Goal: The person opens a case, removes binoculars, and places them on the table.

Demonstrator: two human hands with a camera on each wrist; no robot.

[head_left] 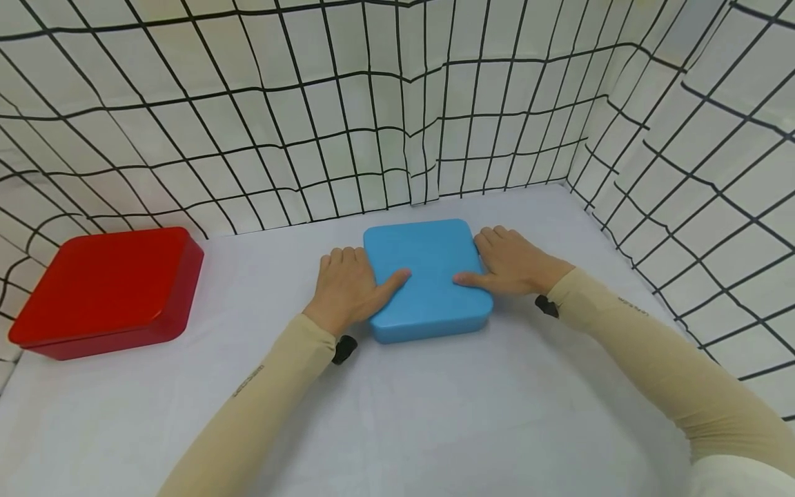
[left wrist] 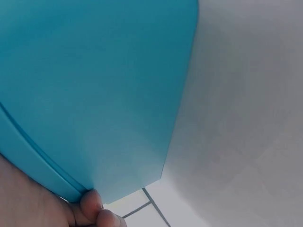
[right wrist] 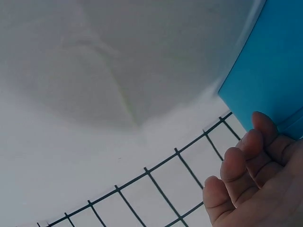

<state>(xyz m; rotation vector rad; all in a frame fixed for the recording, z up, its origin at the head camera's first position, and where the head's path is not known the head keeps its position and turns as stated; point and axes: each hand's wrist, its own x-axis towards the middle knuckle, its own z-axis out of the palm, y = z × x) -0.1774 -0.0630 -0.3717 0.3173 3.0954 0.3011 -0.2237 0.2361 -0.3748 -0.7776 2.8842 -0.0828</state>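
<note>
A light blue box [head_left: 428, 276] with rounded corners and a lid sits on the white surface, between both hands. My left hand [head_left: 348, 286] grips its left side, thumb lying over the top. In the left wrist view, fingertips [left wrist: 91, 203] bend at the lid's edge beside the box's side wall [left wrist: 109, 94]. On the opposite side my right hand [head_left: 512, 262] holds the box with its thumb on top. The right wrist view shows curled fingers [right wrist: 234, 163] against the box wall [right wrist: 270, 61]. The box's underside is hidden.
A red lidded box [head_left: 105, 290] stands at the far left, near the wall. White walls with a black grid pattern [head_left: 335, 110] rise behind and to the right of the white tabletop [head_left: 435, 414].
</note>
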